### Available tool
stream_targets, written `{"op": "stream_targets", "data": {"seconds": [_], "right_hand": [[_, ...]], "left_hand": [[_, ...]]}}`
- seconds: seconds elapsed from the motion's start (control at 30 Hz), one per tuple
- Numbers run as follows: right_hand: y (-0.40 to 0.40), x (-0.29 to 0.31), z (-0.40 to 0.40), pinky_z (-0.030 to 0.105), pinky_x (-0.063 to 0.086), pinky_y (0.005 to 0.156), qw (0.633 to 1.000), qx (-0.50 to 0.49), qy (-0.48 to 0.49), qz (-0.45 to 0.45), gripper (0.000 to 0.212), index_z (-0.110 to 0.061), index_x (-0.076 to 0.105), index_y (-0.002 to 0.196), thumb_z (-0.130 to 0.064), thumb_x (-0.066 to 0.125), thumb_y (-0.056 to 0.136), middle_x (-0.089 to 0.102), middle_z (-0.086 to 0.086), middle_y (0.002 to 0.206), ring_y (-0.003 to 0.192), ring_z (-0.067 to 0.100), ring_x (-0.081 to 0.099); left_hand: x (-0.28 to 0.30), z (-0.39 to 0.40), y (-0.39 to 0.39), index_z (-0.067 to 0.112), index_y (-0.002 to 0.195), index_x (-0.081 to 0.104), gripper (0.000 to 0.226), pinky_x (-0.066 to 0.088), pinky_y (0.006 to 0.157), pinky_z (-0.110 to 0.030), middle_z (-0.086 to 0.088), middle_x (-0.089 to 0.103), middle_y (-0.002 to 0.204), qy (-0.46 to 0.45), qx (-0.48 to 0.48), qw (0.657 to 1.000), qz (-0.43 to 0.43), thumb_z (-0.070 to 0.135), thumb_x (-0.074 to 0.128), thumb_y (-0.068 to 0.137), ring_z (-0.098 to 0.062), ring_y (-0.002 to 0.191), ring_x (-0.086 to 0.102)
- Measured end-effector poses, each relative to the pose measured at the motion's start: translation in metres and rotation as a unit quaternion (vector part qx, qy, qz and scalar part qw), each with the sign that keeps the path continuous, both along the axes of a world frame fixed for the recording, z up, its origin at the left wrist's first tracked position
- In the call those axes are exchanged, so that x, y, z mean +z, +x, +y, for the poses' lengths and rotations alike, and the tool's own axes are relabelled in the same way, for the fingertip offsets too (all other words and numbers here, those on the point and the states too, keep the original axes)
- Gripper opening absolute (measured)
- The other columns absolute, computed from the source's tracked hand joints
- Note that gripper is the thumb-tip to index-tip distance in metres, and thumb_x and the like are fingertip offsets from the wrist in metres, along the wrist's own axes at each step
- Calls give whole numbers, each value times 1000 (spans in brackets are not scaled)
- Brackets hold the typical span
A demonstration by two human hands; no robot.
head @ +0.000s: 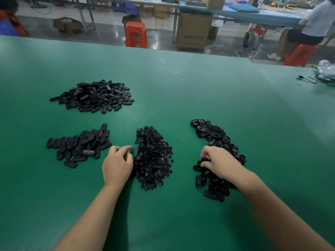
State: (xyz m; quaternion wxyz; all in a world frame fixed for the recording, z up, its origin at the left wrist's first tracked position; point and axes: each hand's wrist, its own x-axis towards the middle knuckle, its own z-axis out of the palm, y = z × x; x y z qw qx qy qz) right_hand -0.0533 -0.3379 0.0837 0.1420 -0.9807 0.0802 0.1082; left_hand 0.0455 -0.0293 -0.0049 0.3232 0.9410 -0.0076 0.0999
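Four heaps of black plastic parts lie on the green table (pixel 181 91). A heap of small round discs (pixel 154 156) sits in the middle. My left hand (pixel 117 165) is at that heap's left edge with curled fingers; whether it holds a disc is hidden. To the right lies a long heap of oval shells (pixel 215 136). My right hand (pixel 219 162) rests on it and grips one black oval shell (pixel 204 160). On the left lies a heap of closed oval pieces (pixel 79 144), and farther back a larger heap of oval parts (pixel 94 96).
Black cables and a clear plastic bag (pixel 324 73) lie at the table's far right. Beyond the far edge stand an orange stool (pixel 136 33), a cardboard box (pixel 194 31) and a seated person (pixel 311 26) at a blue bench.
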Motion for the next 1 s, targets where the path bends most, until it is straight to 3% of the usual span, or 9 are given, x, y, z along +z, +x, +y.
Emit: {"op": "stream_targets", "data": {"seconds": [0.07,0.17,0.37,0.5,0.63,0.73,0.87,1.0], "right_hand": [[5,5,1,23,39,79,998,-21,41,-51,27,-19,64,120,-27,70,95,53,-12,88,78,4,50],[12,8,8,21,37,75,991,-43,83,-94,23,-20,69,118,-25,68,96,46,-21,74,65,-6,44],[24,-4,22,25,45,67,998,7,57,3,20,-22,67,119,-26,62,100,56,-15,75,67,3,54],[31,-11,25,33,55,81,999,17,0,32,17,-26,66,115,-33,61,100,72,-3,102,86,15,63],[35,-15,21,33,52,77,997,33,-59,24,18,-26,66,113,-35,55,102,72,-1,106,90,20,62],[35,-15,16,35,53,80,996,49,-77,17,26,-28,63,123,-22,46,104,66,0,119,98,23,63],[32,-14,12,32,43,69,987,121,-68,83,46,-34,55,136,-11,50,97,43,0,132,89,19,51],[33,-14,11,37,51,81,984,133,-59,106,45,-31,54,136,-10,55,96,47,1,133,103,23,58]], "left_hand": [[-2,0,0,32,116,75,29,47,73,-35,7,53,94,8,-25,1000,-11,19,60,95,-14,72,51],[-6,0,2,33,119,74,33,33,84,-33,6,51,96,33,-54,998,-20,16,61,94,-14,80,50],[-8,1,5,35,115,75,32,29,83,-30,8,50,96,54,-57,997,-9,17,60,94,-12,83,50],[-8,1,6,34,115,75,32,30,84,-30,7,51,98,47,-51,998,-1,17,58,94,-14,81,51],[-7,1,5,33,115,75,31,36,86,-33,7,51,98,33,-49,998,-4,17,57,95,-10,76,46],[-7,0,5,33,114,75,31,37,85,-34,7,51,98,20,-45,999,-10,16,57,95,-2,73,42],[-8,1,6,30,115,75,31,30,85,-31,6,50,97,35,-50,998,-11,16,58,94,-13,79,50],[-7,0,6,29,115,75,30,30,85,-30,6,51,97,32,-50,998,-6,17,57,95,-14,79,51]]}}
